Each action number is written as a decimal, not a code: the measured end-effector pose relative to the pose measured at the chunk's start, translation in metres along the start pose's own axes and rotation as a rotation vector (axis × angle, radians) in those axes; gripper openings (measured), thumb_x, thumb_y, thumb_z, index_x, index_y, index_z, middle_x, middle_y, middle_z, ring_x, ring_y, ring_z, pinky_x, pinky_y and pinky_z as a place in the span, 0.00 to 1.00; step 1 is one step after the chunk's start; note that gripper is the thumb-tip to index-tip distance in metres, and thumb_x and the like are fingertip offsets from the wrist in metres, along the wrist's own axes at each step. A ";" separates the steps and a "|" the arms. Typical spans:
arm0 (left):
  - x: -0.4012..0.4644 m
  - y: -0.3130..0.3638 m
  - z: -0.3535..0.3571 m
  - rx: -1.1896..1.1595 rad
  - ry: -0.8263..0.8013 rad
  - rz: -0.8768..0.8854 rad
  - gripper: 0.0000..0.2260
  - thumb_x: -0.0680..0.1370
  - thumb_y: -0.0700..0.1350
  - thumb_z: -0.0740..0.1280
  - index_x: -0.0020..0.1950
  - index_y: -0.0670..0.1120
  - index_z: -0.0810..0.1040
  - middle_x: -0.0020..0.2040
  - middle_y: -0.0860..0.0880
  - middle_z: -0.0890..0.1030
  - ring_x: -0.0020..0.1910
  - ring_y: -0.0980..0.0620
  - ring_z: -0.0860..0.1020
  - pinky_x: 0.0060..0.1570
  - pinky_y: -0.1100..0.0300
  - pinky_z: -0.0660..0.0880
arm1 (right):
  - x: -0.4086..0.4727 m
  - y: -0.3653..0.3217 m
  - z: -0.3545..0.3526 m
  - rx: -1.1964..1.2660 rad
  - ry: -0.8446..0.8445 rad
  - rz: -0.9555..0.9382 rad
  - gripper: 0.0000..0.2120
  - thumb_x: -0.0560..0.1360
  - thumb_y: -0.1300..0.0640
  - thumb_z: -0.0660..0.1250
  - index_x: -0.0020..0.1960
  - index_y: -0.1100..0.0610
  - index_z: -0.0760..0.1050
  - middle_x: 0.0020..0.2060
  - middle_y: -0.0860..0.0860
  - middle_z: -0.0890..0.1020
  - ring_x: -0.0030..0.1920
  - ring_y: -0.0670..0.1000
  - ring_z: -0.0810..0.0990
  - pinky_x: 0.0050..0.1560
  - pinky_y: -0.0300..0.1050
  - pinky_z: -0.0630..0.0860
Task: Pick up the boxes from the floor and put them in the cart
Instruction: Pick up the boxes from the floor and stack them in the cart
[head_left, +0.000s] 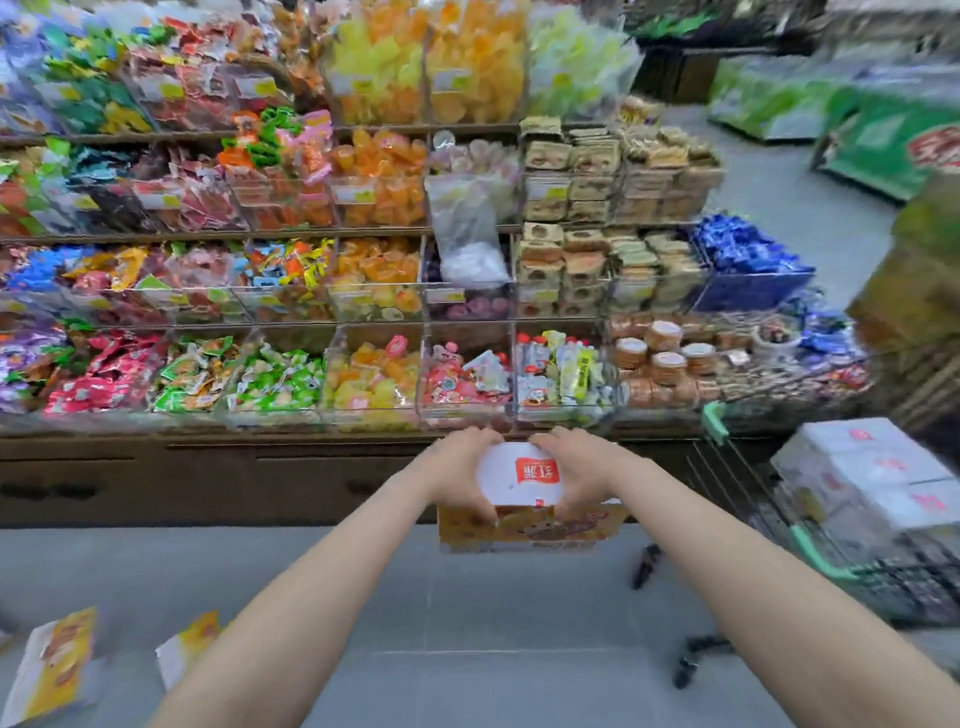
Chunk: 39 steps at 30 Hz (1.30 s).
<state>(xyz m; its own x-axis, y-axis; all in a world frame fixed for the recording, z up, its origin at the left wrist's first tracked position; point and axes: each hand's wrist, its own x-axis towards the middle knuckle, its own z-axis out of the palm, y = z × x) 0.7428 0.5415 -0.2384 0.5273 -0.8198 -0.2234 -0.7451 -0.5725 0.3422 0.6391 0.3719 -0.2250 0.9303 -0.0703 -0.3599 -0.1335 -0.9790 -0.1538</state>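
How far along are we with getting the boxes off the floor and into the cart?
Done: several white boxes already sit stacked in the cart. In hand: the left hand and right hand grip one box from both sides, lifted in front of the shelves, not yet over the cart. Left: at least two boxes on the floor, lower left.

Both hands, the left hand (460, 475) and the right hand (569, 470), held a white-topped box (519, 475) by its sides above the floor (467, 623), with the cart (831, 545) of white boxes (872, 467) at right and two boxes (52, 665) lying lower left.
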 end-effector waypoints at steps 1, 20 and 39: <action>0.008 0.028 0.009 -0.023 -0.003 0.030 0.45 0.61 0.55 0.79 0.73 0.49 0.61 0.68 0.49 0.68 0.68 0.48 0.67 0.68 0.53 0.65 | -0.021 0.024 0.006 -0.006 0.005 0.031 0.46 0.64 0.44 0.75 0.74 0.53 0.55 0.64 0.53 0.68 0.63 0.56 0.69 0.63 0.53 0.71; 0.201 0.364 0.078 -0.109 -0.148 0.454 0.39 0.63 0.51 0.79 0.69 0.47 0.64 0.64 0.48 0.69 0.64 0.48 0.68 0.61 0.55 0.66 | -0.212 0.330 -0.010 0.009 0.035 0.437 0.38 0.61 0.41 0.78 0.63 0.56 0.66 0.57 0.53 0.73 0.53 0.53 0.73 0.48 0.45 0.70; 0.377 0.435 0.151 -0.363 -0.145 0.138 0.30 0.80 0.54 0.58 0.78 0.47 0.49 0.77 0.44 0.56 0.74 0.45 0.61 0.73 0.50 0.61 | -0.221 0.565 0.007 0.040 0.048 0.514 0.47 0.64 0.46 0.73 0.76 0.53 0.53 0.70 0.53 0.63 0.67 0.55 0.66 0.64 0.51 0.71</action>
<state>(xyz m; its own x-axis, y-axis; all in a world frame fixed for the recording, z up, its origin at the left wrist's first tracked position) 0.5559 -0.0186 -0.3118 0.3496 -0.8970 -0.2704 -0.5985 -0.4359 0.6722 0.3556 -0.1647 -0.2392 0.7556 -0.5497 -0.3563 -0.5895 -0.8077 -0.0039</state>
